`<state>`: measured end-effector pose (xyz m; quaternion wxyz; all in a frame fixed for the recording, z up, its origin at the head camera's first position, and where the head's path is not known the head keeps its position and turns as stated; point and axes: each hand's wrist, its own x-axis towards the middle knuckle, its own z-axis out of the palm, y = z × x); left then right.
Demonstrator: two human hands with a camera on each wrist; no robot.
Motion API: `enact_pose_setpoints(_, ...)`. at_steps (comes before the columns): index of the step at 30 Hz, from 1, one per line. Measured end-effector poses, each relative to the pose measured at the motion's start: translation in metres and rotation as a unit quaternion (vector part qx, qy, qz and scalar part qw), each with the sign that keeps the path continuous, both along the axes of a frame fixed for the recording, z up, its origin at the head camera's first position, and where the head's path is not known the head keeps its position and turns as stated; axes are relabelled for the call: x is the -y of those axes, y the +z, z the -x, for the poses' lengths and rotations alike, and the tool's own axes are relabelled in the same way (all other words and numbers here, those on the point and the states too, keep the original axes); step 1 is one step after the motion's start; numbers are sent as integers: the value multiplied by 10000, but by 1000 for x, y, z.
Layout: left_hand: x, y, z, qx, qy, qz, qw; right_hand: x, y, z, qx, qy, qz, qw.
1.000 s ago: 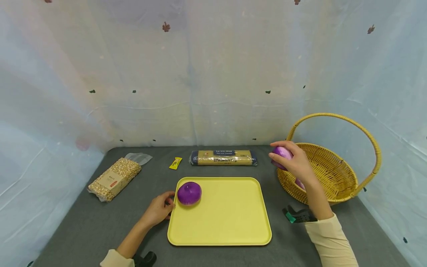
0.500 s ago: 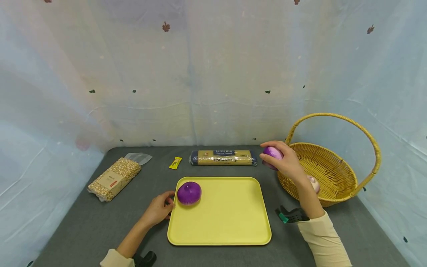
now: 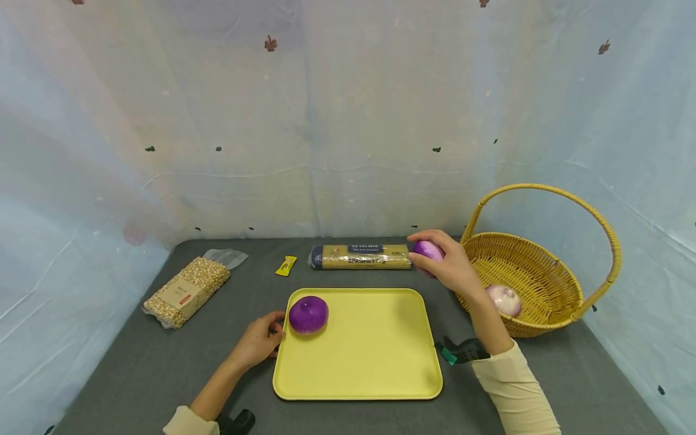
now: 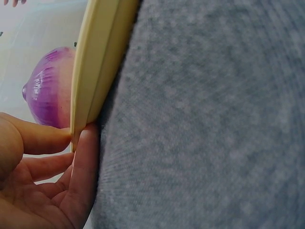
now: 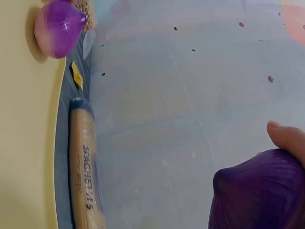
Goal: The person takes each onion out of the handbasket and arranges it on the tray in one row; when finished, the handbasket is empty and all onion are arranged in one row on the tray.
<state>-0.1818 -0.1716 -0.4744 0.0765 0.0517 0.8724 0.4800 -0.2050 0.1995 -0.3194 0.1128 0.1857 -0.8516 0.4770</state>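
Observation:
My left hand (image 3: 260, 339) pinches the left rim of a yellow tray (image 3: 359, 362), thumb above and fingers below, as the left wrist view (image 4: 95, 62) of the tray's edge shows. A purple onion (image 3: 309, 315) rests on the tray near its upper left corner. My right hand (image 3: 448, 263) grips a second purple onion (image 3: 428, 251), held up beyond the tray's upper right corner and overlapping the right end of the spaghetti pack (image 3: 361, 257) in the head view. In the right wrist view this held onion (image 5: 259, 193) looks dark, with its pointed tip toward the left.
A wicker basket (image 3: 535, 254) with a tall handle stands at the right, and a paler onion (image 3: 504, 300) lies inside it. At the left lies a bag of light-coloured kernels (image 3: 187, 290). A small yellow packet (image 3: 286, 266) sits near the table's back edge.
My right hand has carried its onion leftward, away from the basket toward the tray. The paler onion in the basket has come into fuller view. My left hand has stayed at the rim.

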Motion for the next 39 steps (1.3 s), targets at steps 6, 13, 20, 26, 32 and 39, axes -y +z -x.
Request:
enact_pose_setpoints(6, 0, -1, 0, -4, 2, 11, 10000, 11, -2, 1, 63, 158, 83, 9998)
enact_pose_setpoints(13, 0, 0, 0, -28, 11, 16, 10000, 23, -2, 1, 31, 378, 133, 9992)
enact_pose_setpoints(20, -1, 2, -1, -28, 21, 46, 10000, 35, -3, 1, -88, 619, 163, 9979)
enact_pose_setpoints(26, -1, 3, -2, -35, 13, 29, 10000, 44, -6, 1, 7, 725, 182, 9972)
enact_pose_setpoints(32, 0, 2, -2, -25, -7, -16, 10000, 53, -9, 1, -50, 838, 111, 9964)
enact_pose_setpoints(39, 0, -1, -1, -50, -27, -9, 10000, 64, -11, 1, 60, 1012, 99, 9948)
